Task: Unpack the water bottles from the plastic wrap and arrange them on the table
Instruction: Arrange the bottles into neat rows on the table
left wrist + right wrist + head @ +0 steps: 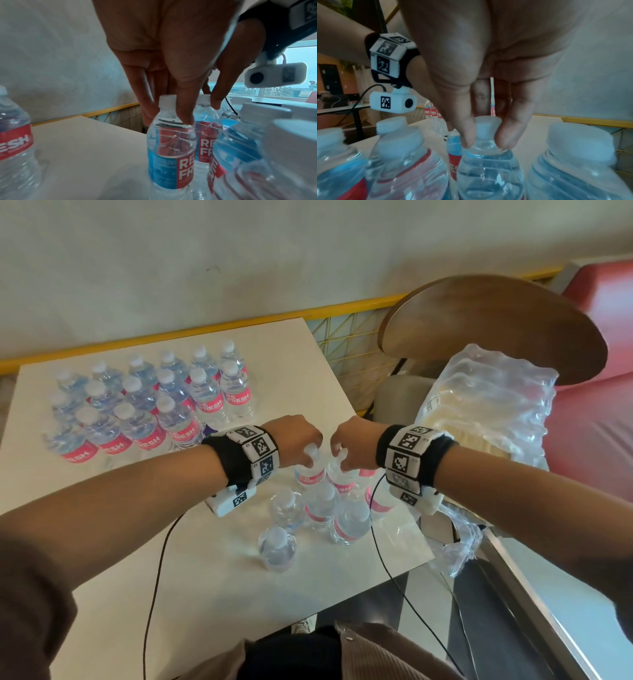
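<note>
Several small water bottles with red labels stand in a loose cluster point(322, 508) near the table's right edge. My left hand point(301, 440) pinches the white cap and neck of one bottle point(169, 142) from above. Beside it, my right hand point(349, 445) pinches the cap of a neighbouring bottle point(488, 169) between thumb and fingers. A tidy block of several bottles point(150, 402) stands in rows at the table's far left. The emptied plastic wrap point(493, 405) lies crumpled on a chair to the right.
The white table point(212, 594) has bare surface at the front and between the two bottle groups. A round wooden chair back point(489, 326) and a red seat point(596, 422) are at right. Black cables point(157, 577) trail from both wrists across the table.
</note>
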Available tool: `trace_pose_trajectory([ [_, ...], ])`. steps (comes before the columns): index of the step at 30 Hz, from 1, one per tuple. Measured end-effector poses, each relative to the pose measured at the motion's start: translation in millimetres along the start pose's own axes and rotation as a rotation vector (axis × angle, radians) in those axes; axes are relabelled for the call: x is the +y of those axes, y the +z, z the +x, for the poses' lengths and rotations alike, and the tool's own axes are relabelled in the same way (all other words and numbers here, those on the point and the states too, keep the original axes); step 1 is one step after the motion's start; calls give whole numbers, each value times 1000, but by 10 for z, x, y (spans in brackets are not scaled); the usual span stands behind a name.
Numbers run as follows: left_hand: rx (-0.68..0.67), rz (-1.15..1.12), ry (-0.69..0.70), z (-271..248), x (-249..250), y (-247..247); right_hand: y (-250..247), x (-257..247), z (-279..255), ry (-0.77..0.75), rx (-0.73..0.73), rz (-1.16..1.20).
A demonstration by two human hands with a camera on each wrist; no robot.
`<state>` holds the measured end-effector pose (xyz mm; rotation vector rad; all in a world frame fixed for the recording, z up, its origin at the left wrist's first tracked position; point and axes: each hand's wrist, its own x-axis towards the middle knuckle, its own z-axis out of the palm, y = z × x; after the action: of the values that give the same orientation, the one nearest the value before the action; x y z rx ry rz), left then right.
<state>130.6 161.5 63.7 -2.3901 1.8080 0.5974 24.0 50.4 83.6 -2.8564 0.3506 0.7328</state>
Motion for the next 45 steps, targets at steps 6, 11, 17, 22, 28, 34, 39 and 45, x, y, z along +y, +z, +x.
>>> trace_pose_trajectory([
  [6, 17, -101, -125, -213, -378, -118, -292, -55, 151, -37, 71, 4],
  [11, 89, -111, -232, -447, -773, -257, -590, -300, 414, -83, 126, 0],
  [17, 86, -68, -338, -644, -1172, -296, -746, -697, 860, -141, 115, -15],
  [22, 22, -37, -370, -666, -1418, -235, -770, -1004, 1214, -190, 87, -54],
  [28, 22, -102, -410, -625, -1587, -174, -704, -1221, 1564, -206, 58, -77],
  [34, 51, -142, -416, -571, -1615, -143, -644, -1225, 1673, -221, 38, -134],
  [39, 76, -178, -430, -502, -1600, -100, -566, -1156, 1671, -170, -2, -121],
  [45, 126, -222, -416, -483, -1640, -79, -515, -1109, 1654, -181, 126, -122],
])
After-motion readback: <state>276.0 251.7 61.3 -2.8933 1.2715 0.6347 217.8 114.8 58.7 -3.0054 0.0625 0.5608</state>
